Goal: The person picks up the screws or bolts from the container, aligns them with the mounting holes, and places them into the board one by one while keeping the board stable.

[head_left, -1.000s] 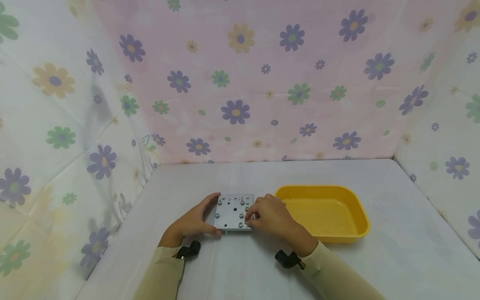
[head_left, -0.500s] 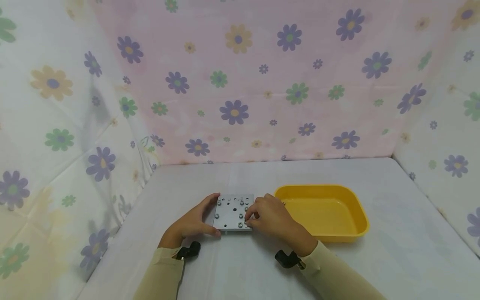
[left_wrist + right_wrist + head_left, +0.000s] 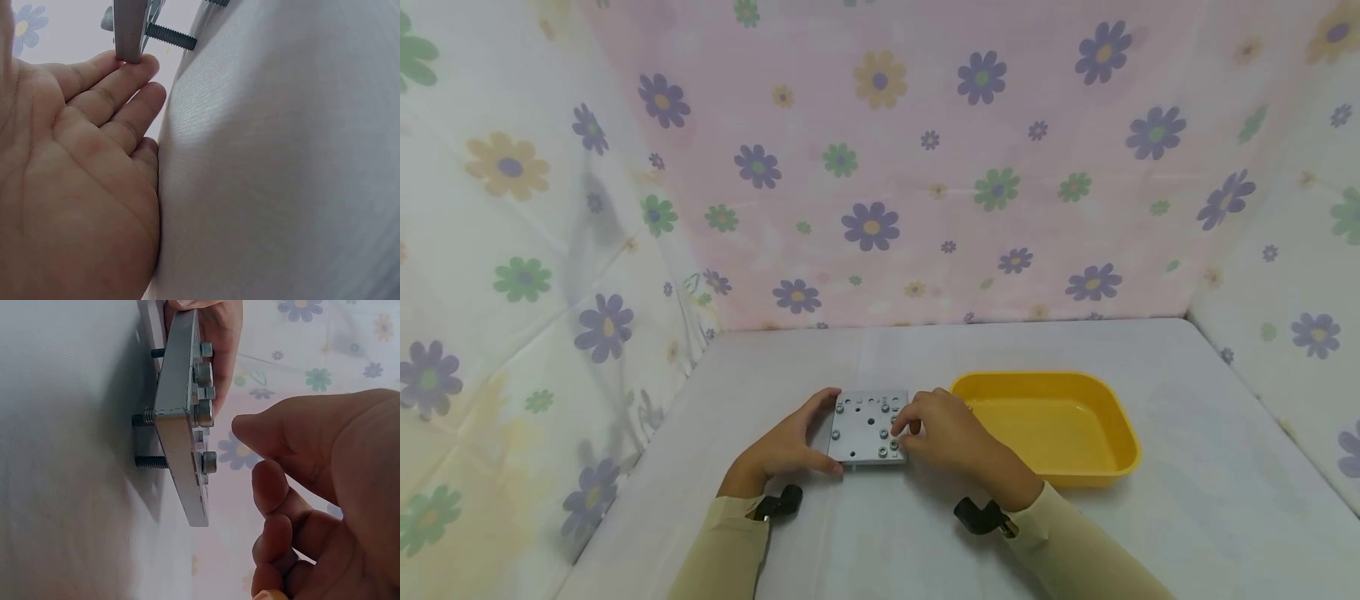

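Observation:
A flat silver metal plate (image 3: pixel 859 435) with drilled holes stands a little above the table in the head view. Several socket-head bolts (image 3: pixel 210 462) sit in it, heads up, and their threaded shanks (image 3: pixel 172 36) stick out underneath. My left hand (image 3: pixel 786 442) grips the plate's left side, thumb at the near edge and fingers at the far one. Just off the right edge, my right hand (image 3: pixel 947 435) hovers with loosely bent fingers, thumb and forefinger apart and nothing between them. A bolt head (image 3: pixel 894 445) shows at the near right corner, beside those fingertips.
A yellow plastic tray (image 3: pixel 1120 433) stands right of the plate, partly behind the right hand. A small metal piece (image 3: pixel 970 408) shows at its left side. White cloth (image 3: pixel 880 542) covers the table; flowered fabric (image 3: pixel 880 275) walls the back and sides.
My right fingertips have come away from the bolt at the plate's near right corner, so its head now shows. The left hand keeps its grip on the plate.

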`<state>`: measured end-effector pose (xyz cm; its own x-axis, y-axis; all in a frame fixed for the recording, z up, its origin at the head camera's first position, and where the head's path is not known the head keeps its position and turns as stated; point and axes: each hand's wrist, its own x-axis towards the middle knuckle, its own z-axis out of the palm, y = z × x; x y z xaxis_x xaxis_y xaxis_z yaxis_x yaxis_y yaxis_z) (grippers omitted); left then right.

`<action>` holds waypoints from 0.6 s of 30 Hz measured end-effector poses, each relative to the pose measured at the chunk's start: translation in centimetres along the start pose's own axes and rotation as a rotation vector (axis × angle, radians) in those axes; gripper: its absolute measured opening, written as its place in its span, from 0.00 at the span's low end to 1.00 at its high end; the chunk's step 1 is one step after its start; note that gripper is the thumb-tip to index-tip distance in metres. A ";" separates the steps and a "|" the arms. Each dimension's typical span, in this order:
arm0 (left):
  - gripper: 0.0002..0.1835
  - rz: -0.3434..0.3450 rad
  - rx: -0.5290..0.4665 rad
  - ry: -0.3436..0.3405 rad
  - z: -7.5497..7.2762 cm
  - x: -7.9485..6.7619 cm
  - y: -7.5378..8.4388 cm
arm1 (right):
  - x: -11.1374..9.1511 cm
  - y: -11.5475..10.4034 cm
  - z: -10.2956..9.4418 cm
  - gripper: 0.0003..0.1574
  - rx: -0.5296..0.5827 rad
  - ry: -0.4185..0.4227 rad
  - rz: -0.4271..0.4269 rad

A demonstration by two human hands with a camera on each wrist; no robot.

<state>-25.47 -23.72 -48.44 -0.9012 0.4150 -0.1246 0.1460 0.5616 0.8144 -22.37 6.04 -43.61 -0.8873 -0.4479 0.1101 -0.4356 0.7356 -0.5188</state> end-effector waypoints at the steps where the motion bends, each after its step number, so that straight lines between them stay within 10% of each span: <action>1: 0.71 0.001 -0.002 0.001 0.0 0.0 0.0 | 0.0 0.0 0.0 0.08 0.006 0.000 0.000; 18: 0.71 -0.003 0.023 0.020 0.1 -0.3 0.3 | 0.0 -0.3 -1.0 0.07 0.063 -0.005 -0.011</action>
<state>-25.15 -23.61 -48.21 -0.9098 0.3986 -0.1155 0.1522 0.5794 0.8007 -22.44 6.37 -42.59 -0.8819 -0.4580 0.1119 -0.4345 0.6972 -0.5702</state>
